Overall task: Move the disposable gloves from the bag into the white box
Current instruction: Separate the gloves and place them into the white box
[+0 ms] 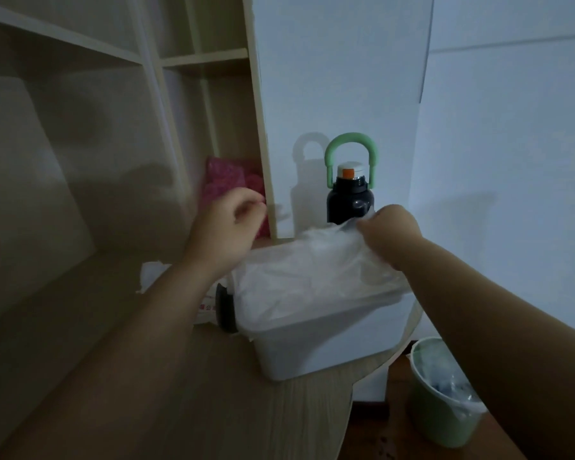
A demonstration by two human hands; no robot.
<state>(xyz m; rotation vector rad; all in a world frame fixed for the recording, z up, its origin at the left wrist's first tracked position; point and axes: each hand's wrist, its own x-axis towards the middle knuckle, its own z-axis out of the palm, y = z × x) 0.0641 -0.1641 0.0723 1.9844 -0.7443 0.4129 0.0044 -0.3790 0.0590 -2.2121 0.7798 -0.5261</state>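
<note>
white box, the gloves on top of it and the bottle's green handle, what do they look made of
The white box: likely plastic, matte, with smooth moulded walls and a rim. The gloves: thin clear plastic film, crinkled and see-through, pinched by the right hand. The green handle: probably silicone or soft plastic, matte and rounded; the dim light leaves it open.

White box, translucent gloves

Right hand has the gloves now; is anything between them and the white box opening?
Nothing visible. The right hand pinches the gloves, which already drape across the open top of the white box. The bottle stands behind the box, and the left hand hovers off its left side.
</note>
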